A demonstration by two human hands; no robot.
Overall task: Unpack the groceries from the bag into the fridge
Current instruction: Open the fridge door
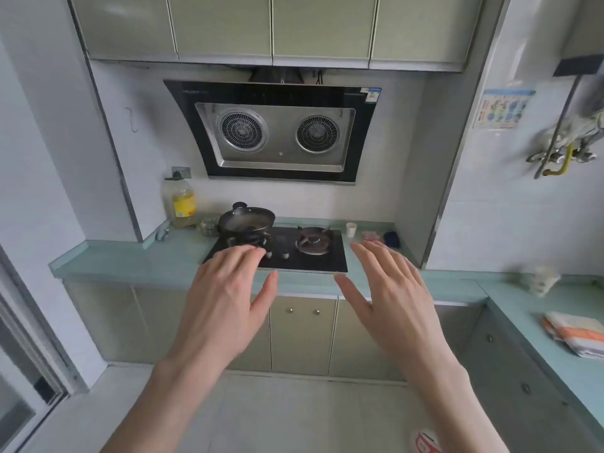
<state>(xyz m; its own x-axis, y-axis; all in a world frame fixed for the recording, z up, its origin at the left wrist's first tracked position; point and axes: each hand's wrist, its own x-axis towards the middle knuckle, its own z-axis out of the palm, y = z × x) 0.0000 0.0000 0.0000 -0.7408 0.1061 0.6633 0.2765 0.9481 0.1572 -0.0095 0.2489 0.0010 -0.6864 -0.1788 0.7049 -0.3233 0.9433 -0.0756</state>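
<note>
My left hand [225, 299] and my right hand [389, 295] are both held out in front of me, palms down, fingers spread, with nothing in either. They hover in the air before a teal kitchen counter [130, 263]. No fridge and no grocery bag can be made out in this view. A red and white object [426, 441] lies on the floor at the bottom edge, partly hidden by my right forearm; what it is I cannot tell.
A black gas hob [313, 259] sits in the counter with a dark wok [246, 220] on its left burner. An oil bottle [179, 201] stands at the back left, a white cup [350, 229] at the right. A range hood [274, 132] hangs above. A folded cloth [578, 333] lies on the right counter.
</note>
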